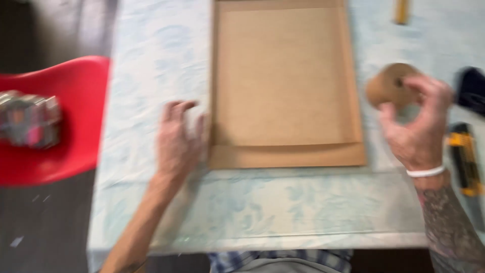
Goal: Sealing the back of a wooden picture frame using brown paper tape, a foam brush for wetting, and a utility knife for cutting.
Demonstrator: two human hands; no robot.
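Brown tape roll clamped in right hand fingers; left hand fingers apart beside cardboard tray.

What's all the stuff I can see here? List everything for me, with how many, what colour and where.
Flat brown cardboard sheets: two stacked, brown, centre of the table.
Brown tape roll: one, brown, in the right hand.
Pale blue patterned tablecloth: one, covering the table.
Red plastic chair: one, red, left of the table.
Shiny multicoloured bundle: one, on the chair seat; too blurred to identify.
Yellow and black tool: one, right table edge.
Dark object: one, far right; unclear.
Yellowish stick: one, top right.
White wristband: one, right wrist.
Left hand: flat on the table at the cardboard's left edge.
Right hand: grip closed on the roll.
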